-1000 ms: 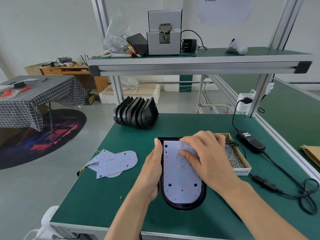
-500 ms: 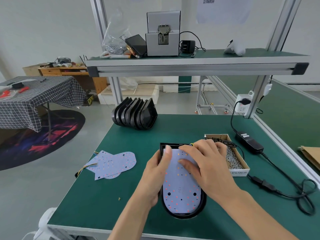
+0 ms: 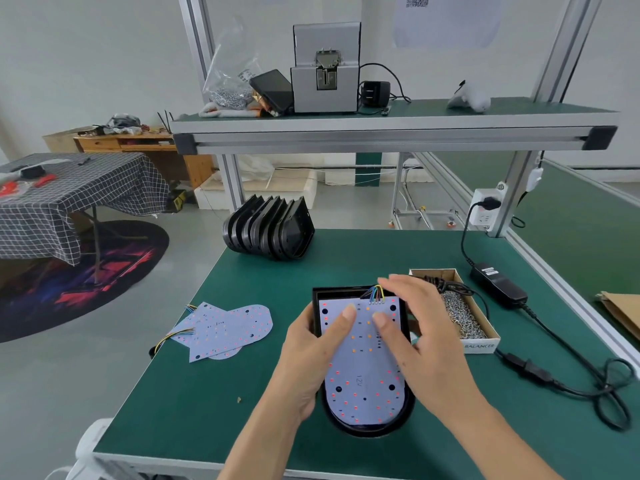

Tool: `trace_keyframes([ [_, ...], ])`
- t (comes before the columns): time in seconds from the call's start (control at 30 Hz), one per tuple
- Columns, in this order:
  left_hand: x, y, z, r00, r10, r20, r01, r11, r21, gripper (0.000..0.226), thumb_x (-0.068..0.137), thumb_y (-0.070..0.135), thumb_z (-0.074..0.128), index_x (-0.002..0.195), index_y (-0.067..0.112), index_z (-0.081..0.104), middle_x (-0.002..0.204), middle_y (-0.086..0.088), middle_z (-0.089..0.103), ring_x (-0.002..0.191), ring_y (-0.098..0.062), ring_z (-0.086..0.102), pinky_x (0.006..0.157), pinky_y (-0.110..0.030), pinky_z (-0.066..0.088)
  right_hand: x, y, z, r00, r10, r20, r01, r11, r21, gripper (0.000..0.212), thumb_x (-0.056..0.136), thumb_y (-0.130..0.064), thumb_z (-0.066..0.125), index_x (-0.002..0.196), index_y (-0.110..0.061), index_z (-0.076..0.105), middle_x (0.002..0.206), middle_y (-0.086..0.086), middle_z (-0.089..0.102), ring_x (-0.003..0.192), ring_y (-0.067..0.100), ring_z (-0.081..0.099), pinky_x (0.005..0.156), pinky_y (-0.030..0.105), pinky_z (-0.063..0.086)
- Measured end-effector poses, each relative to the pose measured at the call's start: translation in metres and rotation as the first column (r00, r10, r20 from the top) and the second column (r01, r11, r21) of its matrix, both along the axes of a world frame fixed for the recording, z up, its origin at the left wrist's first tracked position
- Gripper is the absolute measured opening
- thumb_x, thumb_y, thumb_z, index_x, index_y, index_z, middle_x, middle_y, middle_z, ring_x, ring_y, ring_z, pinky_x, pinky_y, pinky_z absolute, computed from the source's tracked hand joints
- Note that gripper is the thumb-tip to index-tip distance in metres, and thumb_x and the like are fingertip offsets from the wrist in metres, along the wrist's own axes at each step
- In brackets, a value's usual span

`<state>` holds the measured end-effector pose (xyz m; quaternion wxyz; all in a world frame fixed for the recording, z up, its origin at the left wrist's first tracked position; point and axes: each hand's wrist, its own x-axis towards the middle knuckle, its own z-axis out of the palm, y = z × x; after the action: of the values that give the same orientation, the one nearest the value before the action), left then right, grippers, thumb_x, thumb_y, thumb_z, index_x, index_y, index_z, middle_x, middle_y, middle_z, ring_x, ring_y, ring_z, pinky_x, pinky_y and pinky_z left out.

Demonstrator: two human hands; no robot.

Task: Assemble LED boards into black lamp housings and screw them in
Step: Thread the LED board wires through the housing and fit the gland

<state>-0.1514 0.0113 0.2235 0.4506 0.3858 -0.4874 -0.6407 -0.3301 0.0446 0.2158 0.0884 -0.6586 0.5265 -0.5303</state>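
Note:
A black lamp housing point(image 3: 372, 429) lies flat on the green table, rounded end toward me. A pale LED board point(image 3: 363, 379) with red and orange dots sits inside it, coloured wires point(image 3: 375, 294) at its far edge. My left hand point(image 3: 311, 355) grips the housing's left side, thumb pressed on the board. My right hand point(image 3: 412, 330) rests on the board's right half, fingers spread, one fingertip pressing down.
Spare LED boards point(image 3: 225, 330) lie to the left. A row of black housings point(image 3: 270, 228) stands at the back. A cardboard box of screws point(image 3: 460, 317) sits right of my hands, with a power adapter point(image 3: 498, 284) and cable beyond.
My left thumb has moved from the housing's edge onto the board. My right hand has slid back, uncovering the wires at the far edge. The view has shifted closer.

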Motion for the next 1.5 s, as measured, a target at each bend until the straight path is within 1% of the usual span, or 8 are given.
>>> trace_keyframes([
  [0.3, -0.003, 0.001, -0.008, 0.997, 0.041, 0.061, -0.037, 0.997, -0.063, 0.054, 0.078, 0.048, 0.084, 0.12, 0.018, 0.068, 0.115, -0.003, 0.078, 0.107, -0.025, 0.075, 0.093, -0.043, 0.061, 0.014, 0.002, 0.002, 0.99, -0.118, 0.075, 0.117, 0.993, 0.019, 0.027, 0.095, -0.051, 0.061, 0.113, -0.031, 0.061, 0.125, -0.018, 0.055, 0.123, 0.001, 0.053, 0.1, 0.007, 0.035],
  [0.5, -0.005, 0.002, -0.011, 0.995, 0.062, 0.078, -0.06, 0.998, -0.028, 0.07, 0.068, 0.054, 0.089, 0.121, 0.015, 0.066, 0.114, -0.003, 0.078, 0.107, -0.025, 0.075, 0.098, -0.052, 0.058, 0.016, 0.001, 0.007, 0.987, -0.147, 0.07, 0.145, 0.989, 0.027, 0.013, 0.1, -0.041, 0.066, 0.105, -0.029, 0.064, 0.113, -0.012, 0.058, 0.114, 0.007, 0.057, 0.091, 0.007, 0.037],
  [0.67, -0.006, 0.001, -0.015, 0.997, 0.06, 0.049, -0.059, 0.998, -0.018, 0.07, 0.067, 0.052, 0.088, 0.123, 0.015, 0.065, 0.115, -0.002, 0.078, 0.108, -0.024, 0.075, 0.096, -0.044, 0.06, 0.018, 0.002, 0.007, 0.973, -0.073, 0.221, 0.056, 0.995, 0.079, 0.006, 0.101, -0.036, 0.067, 0.104, -0.037, 0.072, 0.121, -0.019, 0.057, 0.127, 0.005, 0.054, 0.096, 0.005, 0.036],
  [0.87, -0.002, 0.002, -0.017, 1.0, 0.016, 0.012, -0.016, 1.0, 0.018, 0.062, 0.072, 0.046, 0.087, 0.121, 0.015, 0.067, 0.115, -0.004, 0.079, 0.107, -0.024, 0.075, 0.083, -0.028, 0.061, 0.018, 0.001, 0.005, 0.937, 0.018, 0.349, -0.085, 0.98, 0.178, 0.022, 0.099, -0.019, 0.07, 0.097, -0.04, 0.078, 0.125, -0.02, 0.063, 0.123, 0.004, 0.059, 0.096, 0.017, 0.046],
  [0.97, -0.001, 0.001, -0.019, 1.0, 0.012, 0.02, -0.012, 0.999, 0.035, 0.063, 0.072, 0.044, 0.087, 0.122, 0.013, 0.066, 0.114, -0.007, 0.079, 0.106, -0.027, 0.076, 0.086, -0.036, 0.062, 0.013, 0.0, 0.008, 0.946, 0.032, 0.322, -0.112, 0.966, 0.235, 0.018, 0.098, -0.018, 0.071, 0.095, -0.034, 0.077, 0.125, -0.018, 0.065, 0.123, 0.002, 0.059, 0.102, 0.025, 0.045],
  [1.2, -0.002, 0.0, -0.02, 0.996, 0.027, 0.087, -0.029, 0.999, 0.023, 0.062, 0.072, 0.046, 0.088, 0.122, 0.016, 0.066, 0.112, -0.002, 0.079, 0.105, -0.024, 0.076, 0.094, -0.044, 0.061, 0.017, 0.002, 0.01, 0.992, -0.115, 0.054, 0.11, 0.99, 0.09, 0.012, 0.099, -0.02, 0.071, 0.091, -0.028, 0.073, 0.123, -0.017, 0.06, 0.121, 0.0, 0.055, 0.092, 0.003, 0.035],
  [1.37, -0.001, 0.002, -0.018, 0.998, 0.015, 0.057, -0.018, 0.997, 0.068, 0.053, 0.077, 0.044, 0.084, 0.12, 0.016, 0.069, 0.113, -0.002, 0.079, 0.107, -0.023, 0.075, 0.087, -0.031, 0.06, 0.018, 0.0, 0.008, 0.986, -0.079, 0.144, 0.073, 0.996, 0.046, 0.018, 0.096, -0.012, 0.071, 0.095, -0.03, 0.07, 0.119, -0.016, 0.061, 0.125, 0.009, 0.056, 0.098, 0.01, 0.037],
  [1.5, 0.006, 0.002, -0.019, 1.0, -0.005, -0.023, 0.008, 0.989, 0.145, 0.057, 0.075, 0.044, 0.085, 0.12, 0.012, 0.07, 0.118, -0.01, 0.077, 0.111, -0.03, 0.073, 0.1, -0.045, 0.056, 0.009, -0.002, 0.012, 0.985, 0.058, 0.161, -0.076, 0.991, 0.109, 0.017, 0.097, -0.017, 0.071, 0.094, -0.034, 0.071, 0.116, -0.016, 0.067, 0.12, 0.011, 0.061, 0.096, 0.01, 0.04],
])
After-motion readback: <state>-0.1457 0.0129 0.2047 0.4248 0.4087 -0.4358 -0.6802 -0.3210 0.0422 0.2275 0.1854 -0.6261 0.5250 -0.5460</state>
